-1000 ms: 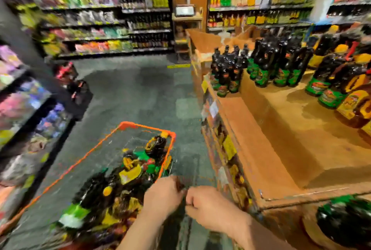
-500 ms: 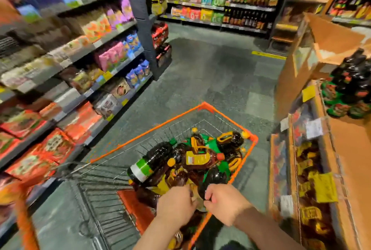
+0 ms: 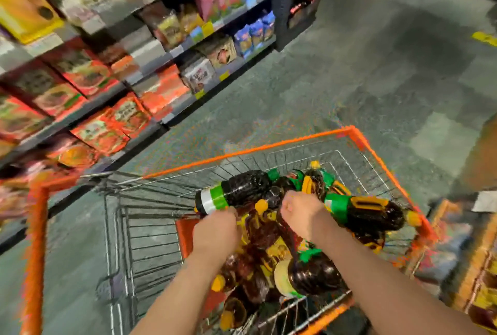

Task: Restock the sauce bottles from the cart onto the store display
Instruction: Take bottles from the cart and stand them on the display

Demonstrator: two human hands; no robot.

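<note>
An orange-rimmed wire cart [image 3: 271, 143] holds a pile of several dark sauce bottles with green and yellow labels. On top lies a dark bottle with a green-and-white label [image 3: 236, 193]. My left hand [image 3: 216, 231] reaches into the pile, its fingers curled at that bottle's labelled end. My right hand [image 3: 298, 216] is curled like a fist around a dark bottle [image 3: 289, 235] in the middle of the pile, beside a bottle with a green band and yellow cap [image 3: 373, 212]. The wooden store display [image 3: 476, 270] shows only as a blurred strip at the right edge.
Store shelves [image 3: 113, 65] packed with red, pink and blue packets run along the left of the aisle. Grey floor [image 3: 376, 65] stretches ahead of the cart. The cart's orange handle bar [image 3: 35, 240] stands at the lower left.
My view has swung left and down from the display to the cart. Both hands have moved forward from the cart's near edge into the bottle pile.
</note>
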